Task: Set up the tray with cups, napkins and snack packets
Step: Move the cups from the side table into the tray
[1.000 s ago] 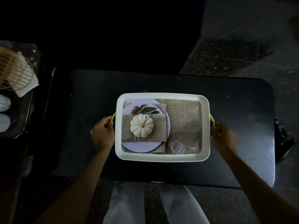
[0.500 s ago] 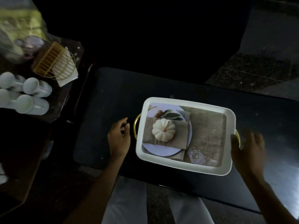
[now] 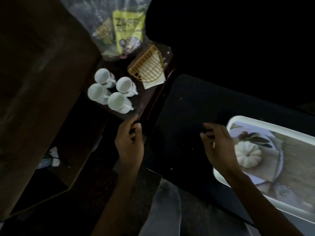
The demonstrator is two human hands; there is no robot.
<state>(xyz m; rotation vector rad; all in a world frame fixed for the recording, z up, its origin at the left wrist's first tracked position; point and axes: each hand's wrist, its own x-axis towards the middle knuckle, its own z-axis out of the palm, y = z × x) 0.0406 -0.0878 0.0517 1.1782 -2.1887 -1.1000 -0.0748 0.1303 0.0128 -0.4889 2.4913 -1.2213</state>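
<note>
Both hands have left the tray handles, and the view has swung left to take in the side table.
Left hand (image 3: pixel 129 145): released, fingers loosely curled, grasping nothing, held over the left edge of the black table (image 3: pixel 187 106). Right hand (image 3: pixel 220 150): released, fingers spread and relaxed above the table, overlapping the tray's left end in the view; whether it touches cannot be told. Tray (image 3: pixel 265 128): white, on the black table at right, cut off by the frame edge and blurred; white pumpkin (image 3: pixel 247 155) on it. Four white cups (image 3: pixel 117 100): clustered on the side table, well apart from the tray. Napkins (image 3: pixel 154 82) under the yellow wire holder (image 3: pixel 146 67), beside the cups. Yellow snack packet (image 3: pixel 127 26): inside a clear bag, lettering only partly legible.
</note>
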